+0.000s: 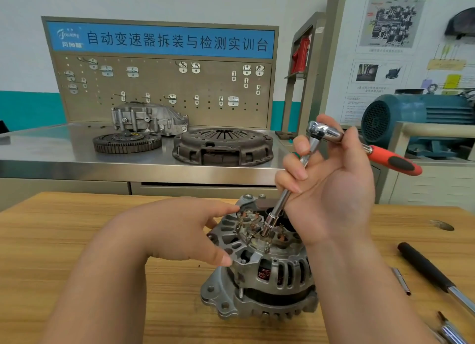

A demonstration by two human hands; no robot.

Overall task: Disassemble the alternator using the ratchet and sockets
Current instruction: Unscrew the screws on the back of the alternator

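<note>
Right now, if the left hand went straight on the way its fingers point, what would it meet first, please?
The left hand points right across the alternator; its index finger would probably hit the terminal parts on top first, then the ratchet extension, though depth is unclear.

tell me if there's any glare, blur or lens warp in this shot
Head view: glare streaks the steel bench and the ratchet; wide-angle warp skews the pegboard frame; the alternator, left hand and right hand look sharp; wall posters at far right are soft.

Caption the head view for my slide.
Right hand grips ratchet extension, socket on alternator; left hand steadies it.
</note>
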